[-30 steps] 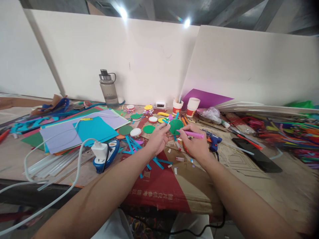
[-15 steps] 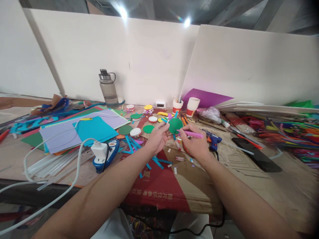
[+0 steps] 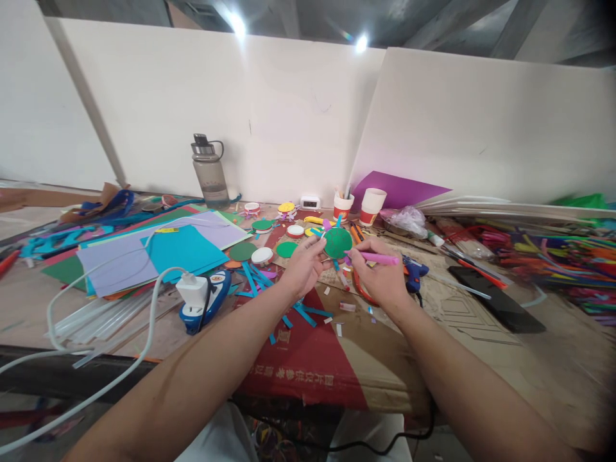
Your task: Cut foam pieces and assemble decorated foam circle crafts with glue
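Note:
My left hand (image 3: 307, 264) grips the left edge of a round green disc (image 3: 339, 243), tilted up toward me above the cardboard. Blue and purple paper tabs stick out from behind it, and dark lines show on its face. In my right hand (image 3: 380, 273) is a pink marker pen (image 3: 380, 258), its tip by the disc's lower right edge; whether it touches cannot be made out. Close by on the left lie a flat green paper circle (image 3: 287, 249), a white round lid (image 3: 262, 256) and several blue paper strips (image 3: 304, 313).
Coloured paper sheets (image 3: 187, 253) and a power strip with a plugged-in charger (image 3: 192, 290) lie left. A water bottle (image 3: 210, 173) and paper cups (image 3: 372, 206) stand at the back. A blue glue gun (image 3: 414, 274), a phone (image 3: 495, 300) and pipe cleaners (image 3: 539, 263) lie right.
The marker pen and my right hand have shifted slightly to the right, away from the disc's face toward its edge. The disc has turned a little in my left hand.

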The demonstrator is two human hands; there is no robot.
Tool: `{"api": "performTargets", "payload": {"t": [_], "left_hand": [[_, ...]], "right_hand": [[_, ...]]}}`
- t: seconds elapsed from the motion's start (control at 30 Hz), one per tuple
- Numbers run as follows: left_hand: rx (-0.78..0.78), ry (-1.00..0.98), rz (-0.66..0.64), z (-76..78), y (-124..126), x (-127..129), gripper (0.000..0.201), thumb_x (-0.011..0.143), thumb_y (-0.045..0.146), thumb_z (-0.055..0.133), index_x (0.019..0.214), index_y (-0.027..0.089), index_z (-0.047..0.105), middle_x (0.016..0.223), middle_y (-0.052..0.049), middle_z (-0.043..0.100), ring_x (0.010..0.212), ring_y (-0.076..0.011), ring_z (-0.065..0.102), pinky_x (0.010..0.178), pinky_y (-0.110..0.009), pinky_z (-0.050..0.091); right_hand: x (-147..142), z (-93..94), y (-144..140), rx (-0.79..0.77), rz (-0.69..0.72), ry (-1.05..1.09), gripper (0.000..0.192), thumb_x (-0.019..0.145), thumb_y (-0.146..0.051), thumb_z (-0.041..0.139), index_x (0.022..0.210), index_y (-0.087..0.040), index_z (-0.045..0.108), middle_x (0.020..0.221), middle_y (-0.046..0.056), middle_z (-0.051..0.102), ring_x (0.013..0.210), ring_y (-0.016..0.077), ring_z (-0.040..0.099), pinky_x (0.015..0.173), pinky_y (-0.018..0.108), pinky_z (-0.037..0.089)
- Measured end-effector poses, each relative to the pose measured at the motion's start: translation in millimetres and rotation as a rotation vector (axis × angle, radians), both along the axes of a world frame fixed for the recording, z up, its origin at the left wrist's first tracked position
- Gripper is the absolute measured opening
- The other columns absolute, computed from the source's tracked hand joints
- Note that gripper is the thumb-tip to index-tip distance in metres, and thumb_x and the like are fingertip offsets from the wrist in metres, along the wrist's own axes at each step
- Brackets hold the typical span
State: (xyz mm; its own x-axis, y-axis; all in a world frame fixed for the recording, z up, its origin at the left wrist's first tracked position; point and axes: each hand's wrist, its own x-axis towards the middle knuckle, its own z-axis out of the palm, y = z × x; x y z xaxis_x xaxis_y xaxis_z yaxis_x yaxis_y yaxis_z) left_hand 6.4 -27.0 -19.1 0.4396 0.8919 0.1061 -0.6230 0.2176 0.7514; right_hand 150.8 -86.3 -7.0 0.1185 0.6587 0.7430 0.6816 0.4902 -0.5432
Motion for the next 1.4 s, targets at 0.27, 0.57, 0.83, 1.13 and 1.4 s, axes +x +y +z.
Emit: {"api": "performTargets", "payload": {"t": [0.27, 0.57, 0.83, 1.13, 1.4], "left_hand": [[-0.001, 0.007, -0.002, 0.0, -0.2, -0.1, 0.024, 0.072, 0.028, 0.077, 0.083, 0.014, 0.061, 0.089, -0.008, 0.074, 0.098, -0.0233, 0.07, 0.093, -0.041, 0.052], [0.006, 0.004, -0.012, -0.1, -1.8, 1.3, 0.025, 0.072, 0.027, 0.078, 0.086, 0.014, 0.062, 0.09, -0.008, 0.074, 0.097, -0.0234, 0.07, 0.09, -0.039, 0.054], [0.001, 0.026, 0.016, 1.8, 0.1, -0.6, 0.026, 0.071, 0.028, 0.078, 0.083, 0.014, 0.059, 0.087, -0.007, 0.073, 0.088, -0.0212, 0.071, 0.084, -0.038, 0.055], [-0.001, 0.032, 0.018, 0.2, 1.5, -0.3, 0.027, 0.072, 0.029, 0.078, 0.084, 0.014, 0.058, 0.086, -0.007, 0.073, 0.086, -0.0201, 0.07, 0.082, -0.036, 0.055], [0.01, 0.046, 0.023, -3.2, 3.1, -1.2, 0.029, 0.071, 0.031, 0.079, 0.085, 0.014, 0.06, 0.086, -0.007, 0.073, 0.087, -0.0213, 0.071, 0.082, -0.037, 0.054]], "right_hand": [[2.7, -1.8, 3.3, 0.019, -0.003, 0.01, 0.013, 0.084, -0.027, 0.059, 0.072, -0.022, 0.059, 0.068, 0.0, 0.063, 0.065, 0.0164, 0.06, 0.066, 0.031, 0.045], [1.2, -5.1, 5.7, 0.009, 0.011, 0.004, 0.012, 0.083, -0.024, 0.058, 0.07, -0.023, 0.057, 0.067, -0.001, 0.063, 0.064, 0.0158, 0.059, 0.064, 0.03, 0.046], [7.4, -5.3, 7.2, -0.003, -0.036, 0.017, 0.014, 0.084, -0.03, 0.058, 0.072, -0.023, 0.057, 0.068, 0.0, 0.063, 0.066, 0.0182, 0.059, 0.064, 0.032, 0.046], [7.4, -4.8, 6.4, -0.008, -0.038, 0.0, 0.015, 0.084, -0.03, 0.057, 0.072, -0.023, 0.057, 0.068, 0.0, 0.063, 0.066, 0.0179, 0.059, 0.065, 0.032, 0.046], [11.7, -3.2, 7.5, 0.019, -0.071, 0.032, 0.014, 0.086, -0.029, 0.057, 0.074, -0.022, 0.06, 0.073, 0.0, 0.065, 0.072, 0.0178, 0.061, 0.068, 0.032, 0.044]]}}
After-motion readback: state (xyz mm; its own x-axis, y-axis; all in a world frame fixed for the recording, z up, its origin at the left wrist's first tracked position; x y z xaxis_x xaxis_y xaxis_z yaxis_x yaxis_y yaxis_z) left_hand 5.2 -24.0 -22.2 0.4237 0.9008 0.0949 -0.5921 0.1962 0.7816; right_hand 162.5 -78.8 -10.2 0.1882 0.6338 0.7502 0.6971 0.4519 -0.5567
